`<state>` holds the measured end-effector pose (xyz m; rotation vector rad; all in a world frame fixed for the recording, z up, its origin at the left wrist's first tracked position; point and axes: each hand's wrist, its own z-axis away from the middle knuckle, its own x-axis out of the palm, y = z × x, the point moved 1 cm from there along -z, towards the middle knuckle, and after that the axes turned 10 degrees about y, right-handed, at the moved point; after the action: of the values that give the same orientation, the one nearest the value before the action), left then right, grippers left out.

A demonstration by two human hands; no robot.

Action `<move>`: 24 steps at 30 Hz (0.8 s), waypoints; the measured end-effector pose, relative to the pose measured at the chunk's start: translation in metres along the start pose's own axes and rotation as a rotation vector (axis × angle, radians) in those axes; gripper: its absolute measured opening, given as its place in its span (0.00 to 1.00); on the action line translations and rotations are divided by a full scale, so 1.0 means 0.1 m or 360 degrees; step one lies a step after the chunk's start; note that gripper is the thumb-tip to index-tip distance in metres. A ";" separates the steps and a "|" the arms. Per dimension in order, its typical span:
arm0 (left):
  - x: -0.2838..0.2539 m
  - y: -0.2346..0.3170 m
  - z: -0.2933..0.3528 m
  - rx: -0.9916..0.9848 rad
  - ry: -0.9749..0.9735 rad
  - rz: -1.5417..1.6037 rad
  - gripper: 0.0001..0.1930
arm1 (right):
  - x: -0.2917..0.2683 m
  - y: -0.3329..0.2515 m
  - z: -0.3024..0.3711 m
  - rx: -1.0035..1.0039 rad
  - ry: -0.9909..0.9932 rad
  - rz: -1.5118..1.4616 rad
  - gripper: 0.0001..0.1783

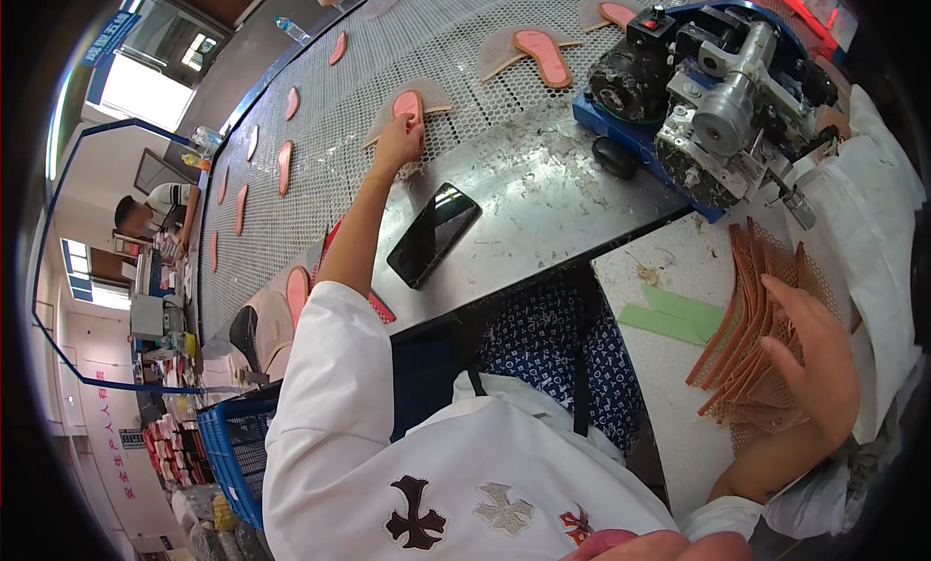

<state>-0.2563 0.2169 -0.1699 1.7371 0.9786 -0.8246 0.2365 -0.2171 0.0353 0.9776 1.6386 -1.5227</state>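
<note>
Out over the perforated conveyor, my left hand (398,144) is closed on a pink insole with a brown rim (408,102); its fingertips are partly hidden. Beneath that insole lies a pale, rounded mesh piece (380,125). At the right, my right hand (817,352) has its thumb and fingers apart, beside a fanned stack of brown-edged mesh pieces (742,328) and touching its edge. The stack rests on a white work surface (630,270). Another pink insole (545,59) sits on a similar mesh piece farther along the conveyor.
A machine with a blue base (713,105) stands at the back right. A black phone (433,234) lies on the metal table edge (514,212). Green strips (669,314) lie near the stack. Several insoles line the conveyor (325,125); a blue crate (236,454) stands lower left.
</note>
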 end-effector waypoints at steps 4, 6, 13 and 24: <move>-0.01 -0.16 -0.03 0.0026 0.0073 0.0180 0.24 | -0.02 -0.01 0.00 -0.0007 -0.0019 0.0006 0.32; -0.05 -0.08 -0.04 0.0020 0.0088 0.0160 0.23 | -0.06 -0.01 -0.01 0.0080 -0.0039 -0.0046 0.33; 0.03 0.10 -0.17 0.0467 0.0773 0.0051 0.23 | -0.23 0.64 0.15 0.0135 0.0228 -0.0060 0.32; -0.01 2.47 1.28 0.0129 0.0353 0.1045 0.21 | -0.14 2.59 0.09 0.0922 0.0330 0.0212 0.31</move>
<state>-0.0509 0.0387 -0.1117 2.0752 0.4517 -0.2522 0.4708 -0.2188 -0.0775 1.5611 1.2427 -1.8965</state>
